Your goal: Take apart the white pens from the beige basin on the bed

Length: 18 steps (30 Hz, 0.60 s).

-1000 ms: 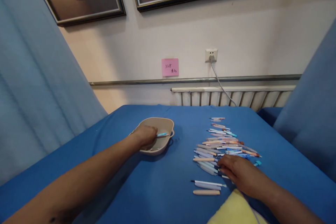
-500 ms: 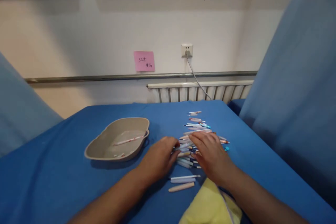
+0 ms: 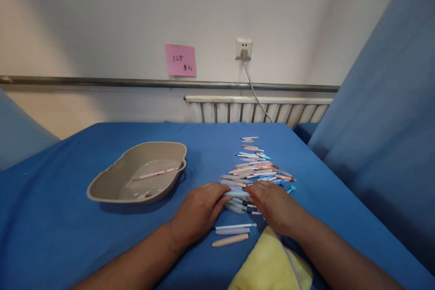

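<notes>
A row of several pens and pen caps (image 3: 255,168) lies on the blue cloth (image 3: 61,226). My left hand (image 3: 199,210) and my right hand (image 3: 273,206) meet over the near part of the row. Together their fingertips pinch the two ends of a light blue pen (image 3: 237,194). A beige tray (image 3: 102,187) stands to the left, apart from both hands, with a white and red pen (image 3: 154,174) lying inside. Three loose pieces (image 3: 231,232) rest just in front of my hands.
A yellow cloth (image 3: 272,265) lies at the near edge under my right forearm. Blue fabric rises at the right (image 3: 384,122) and far left. Behind the table are a radiator (image 3: 258,111), a wall socket with cable (image 3: 244,48) and a pink note (image 3: 180,60).
My left hand left the tray, where it dropped a pen, and came right to the row. Both hands now pinch a light blue pen between them. The view shifted right and down.
</notes>
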Motion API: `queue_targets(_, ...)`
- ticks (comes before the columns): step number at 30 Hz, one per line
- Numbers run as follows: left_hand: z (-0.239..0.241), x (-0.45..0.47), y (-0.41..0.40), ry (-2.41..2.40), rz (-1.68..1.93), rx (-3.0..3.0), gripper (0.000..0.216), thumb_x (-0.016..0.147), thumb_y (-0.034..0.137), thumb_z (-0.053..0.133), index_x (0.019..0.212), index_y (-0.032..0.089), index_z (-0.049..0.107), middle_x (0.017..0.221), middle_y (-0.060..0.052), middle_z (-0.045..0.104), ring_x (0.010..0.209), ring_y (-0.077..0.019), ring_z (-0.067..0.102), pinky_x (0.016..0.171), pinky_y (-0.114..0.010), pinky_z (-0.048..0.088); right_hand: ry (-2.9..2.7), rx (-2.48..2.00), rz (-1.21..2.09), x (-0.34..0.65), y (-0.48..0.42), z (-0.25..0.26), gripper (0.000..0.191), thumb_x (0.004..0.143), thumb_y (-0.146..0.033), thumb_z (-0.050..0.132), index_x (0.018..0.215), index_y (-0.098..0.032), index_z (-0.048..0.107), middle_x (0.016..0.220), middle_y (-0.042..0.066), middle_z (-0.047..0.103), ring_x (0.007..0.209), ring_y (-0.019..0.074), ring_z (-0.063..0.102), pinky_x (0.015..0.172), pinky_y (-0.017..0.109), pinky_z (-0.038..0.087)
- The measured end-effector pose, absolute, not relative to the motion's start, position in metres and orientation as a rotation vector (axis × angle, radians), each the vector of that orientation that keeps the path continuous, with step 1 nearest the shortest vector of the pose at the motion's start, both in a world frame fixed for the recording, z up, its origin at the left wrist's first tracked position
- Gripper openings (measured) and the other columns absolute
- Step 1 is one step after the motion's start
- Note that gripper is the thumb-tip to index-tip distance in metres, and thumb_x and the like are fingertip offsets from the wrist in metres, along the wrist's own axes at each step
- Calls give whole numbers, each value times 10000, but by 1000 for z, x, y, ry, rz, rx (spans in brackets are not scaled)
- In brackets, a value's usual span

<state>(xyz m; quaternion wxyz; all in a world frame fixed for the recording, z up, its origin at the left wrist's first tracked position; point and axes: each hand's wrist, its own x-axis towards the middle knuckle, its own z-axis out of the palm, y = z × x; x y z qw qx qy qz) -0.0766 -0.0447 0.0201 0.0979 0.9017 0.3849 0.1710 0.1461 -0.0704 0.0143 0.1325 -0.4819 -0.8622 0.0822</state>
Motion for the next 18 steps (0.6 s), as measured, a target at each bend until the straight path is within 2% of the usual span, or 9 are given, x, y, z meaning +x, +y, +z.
queue_targets(5,20,-72,-46,1176,318,2661,283,945,369,350,1018,209,572,955,-65,673,872,-208,608,755,-300,430,-2543,-1381,228,146,-68,10,205,959,-244,385,1010,-184,573,892,49,641,867,191,555,721,280,343)
queue_targets(9,22,-69,-47,1278,187,2534,312,941,385,324,895,206,575,811,-52,660,739,-199,601,632,-276,396,-2571,-1360,132,146,-67,9,166,942,-218,416,955,-180,578,873,43,640,838,195,540,710,289,324)
queue_targets(14,22,-69,-43,1149,328,2225,341,913,411,359,720,190,533,669,2,565,622,-140,509,551,-227,354,-2604,-1317,15,146,-69,11,156,929,-211,432,860,-191,570,803,33,617,778,192,512,679,297,291)
queue_targets(18,15,-71,-40,1058,400,1861,419,873,505,384,683,168,544,524,39,446,470,-102,387,459,-214,311,-2608,-1296,-94,145,-70,12,147,924,-203,438,837,-191,557,780,32,600,763,194,496,675,303,272)
